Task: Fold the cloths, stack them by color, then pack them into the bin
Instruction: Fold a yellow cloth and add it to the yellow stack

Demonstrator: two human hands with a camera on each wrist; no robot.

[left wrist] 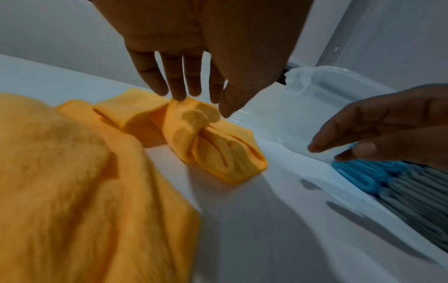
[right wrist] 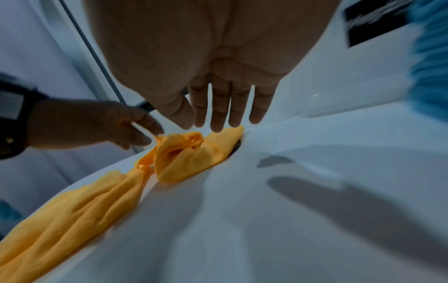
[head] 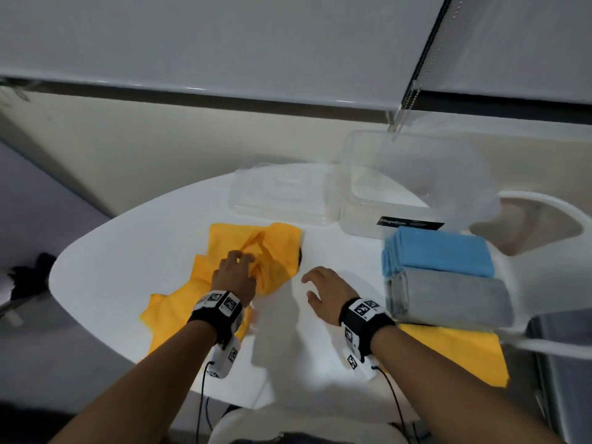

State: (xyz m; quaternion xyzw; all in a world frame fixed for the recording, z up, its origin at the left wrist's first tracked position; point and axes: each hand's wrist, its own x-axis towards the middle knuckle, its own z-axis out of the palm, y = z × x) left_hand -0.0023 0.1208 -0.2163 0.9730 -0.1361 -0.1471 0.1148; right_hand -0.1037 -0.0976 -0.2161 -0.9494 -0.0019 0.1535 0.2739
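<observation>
A heap of crumpled yellow cloths point(head: 256, 251) lies at the table's centre-left, bunched into a knot-like fold point(left wrist: 206, 145) point(right wrist: 184, 159). My left hand point(head: 243, 261) point(left wrist: 201, 105) hovers over that fold with straight fingers, their tips touching its top. My right hand point(head: 315, 285) point(right wrist: 206, 122) floats open just right of the heap, above bare table, holding nothing. To the right sit a folded blue stack point(head: 439, 251) point(left wrist: 358, 172), a folded grey stack point(head: 448, 296) and a flat yellow cloth point(head: 458, 350). The clear bin point(head: 413, 187) stands behind them.
The bin's clear lid point(head: 282, 193) lies behind the yellow heap. A dark round hole point(head: 300, 257) in the white table point(head: 128, 251) peeks out beside the heap. A white chair point(head: 544, 216) stands at the right, close to the stacks.
</observation>
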